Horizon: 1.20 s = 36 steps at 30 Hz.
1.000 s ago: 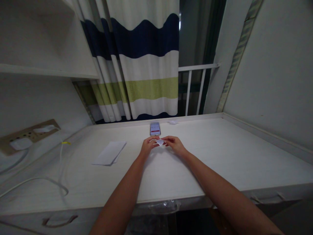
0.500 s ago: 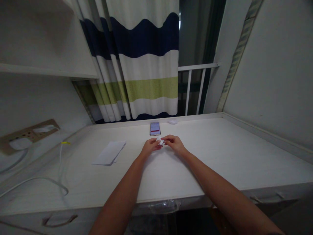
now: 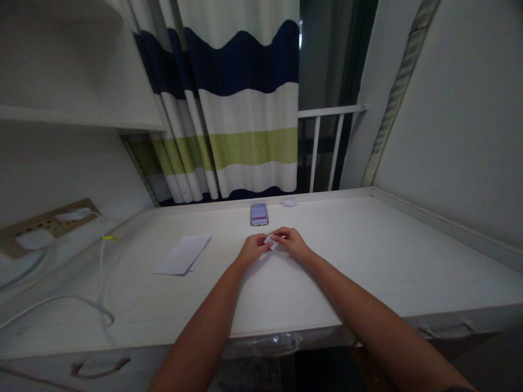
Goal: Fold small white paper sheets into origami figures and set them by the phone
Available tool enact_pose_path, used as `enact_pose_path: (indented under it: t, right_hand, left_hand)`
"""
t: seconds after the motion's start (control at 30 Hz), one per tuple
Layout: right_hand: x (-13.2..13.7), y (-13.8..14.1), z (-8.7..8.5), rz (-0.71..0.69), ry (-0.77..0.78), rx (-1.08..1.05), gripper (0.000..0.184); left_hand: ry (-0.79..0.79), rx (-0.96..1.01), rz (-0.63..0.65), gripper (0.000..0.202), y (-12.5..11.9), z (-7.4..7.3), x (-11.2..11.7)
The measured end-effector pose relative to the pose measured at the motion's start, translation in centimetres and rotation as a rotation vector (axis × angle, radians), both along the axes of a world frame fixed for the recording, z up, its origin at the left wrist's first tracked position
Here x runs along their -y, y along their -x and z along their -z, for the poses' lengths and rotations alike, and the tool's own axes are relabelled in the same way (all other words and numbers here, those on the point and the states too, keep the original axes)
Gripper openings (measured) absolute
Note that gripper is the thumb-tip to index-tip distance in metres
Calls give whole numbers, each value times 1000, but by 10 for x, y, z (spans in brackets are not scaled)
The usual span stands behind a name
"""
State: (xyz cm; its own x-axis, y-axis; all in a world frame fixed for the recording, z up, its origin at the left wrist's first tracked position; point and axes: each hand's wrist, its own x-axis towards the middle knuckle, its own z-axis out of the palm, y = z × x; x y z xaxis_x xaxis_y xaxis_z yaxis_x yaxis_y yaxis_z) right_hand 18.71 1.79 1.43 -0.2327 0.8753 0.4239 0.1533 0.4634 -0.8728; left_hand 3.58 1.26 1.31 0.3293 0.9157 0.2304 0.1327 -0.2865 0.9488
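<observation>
A small folded piece of white paper [image 3: 272, 243] is held between both hands above the middle of the desk. My left hand [image 3: 252, 249] pinches its left side, thumb and fingers closed. On the other side my right hand [image 3: 291, 240] grips the upper right part with its fingertips. The fingers cover much of the paper, so its exact folded shape is hard to make out. Just beyond the hands lies a phone [image 3: 259, 214] with its screen lit.
White sheets of paper [image 3: 183, 255] lie on the desk [image 3: 368, 256] to the left. A small white crumpled or folded piece [image 3: 289, 203] rests near the back edge. A white cable [image 3: 61, 297] runs from the socket strip [image 3: 49, 224] at left. A striped curtain [image 3: 249, 109] hangs behind.
The folded paper has turned and shifted slightly right and nearer in my hands. My left hand has moved a little right and its fingers have shifted on the paper.
</observation>
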Motion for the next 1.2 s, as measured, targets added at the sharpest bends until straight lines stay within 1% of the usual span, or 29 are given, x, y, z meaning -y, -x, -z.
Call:
enact_pose_path:
  t: [0.2,0.3,0.43,0.57,0.8,1.0,1.1,1.2]
  right_hand:
    - [2,0,-3,81,-27,-10,21]
    - [2,1,-3,95,-26,-18,22]
    - [0,1,-1,44,18,-52,27]
    - [-1,0,1,-28,83,-81,31]
    - [5,-3,-7,-98,126,-89,26]
    - [7,-5,-9,-155,178,-111,25]
    - [7,-4,-10,-153,226,-161,25]
    - [5,-3,-9,-110,241,-234,27]
  left_hand:
    - [-15,-94,15,27,2,7,-5]
    - [-21,-146,3,26,2,7,-6]
    - [3,-99,-12,23,1,0,-1]
    - [68,-48,16,24,-1,-6,5]
    - [156,-22,73,24,2,-7,6]
    - [158,-37,152,25,3,-10,9]
    - [151,-16,134,27,1,-10,8]
    - [132,4,73,30,0,-7,6]
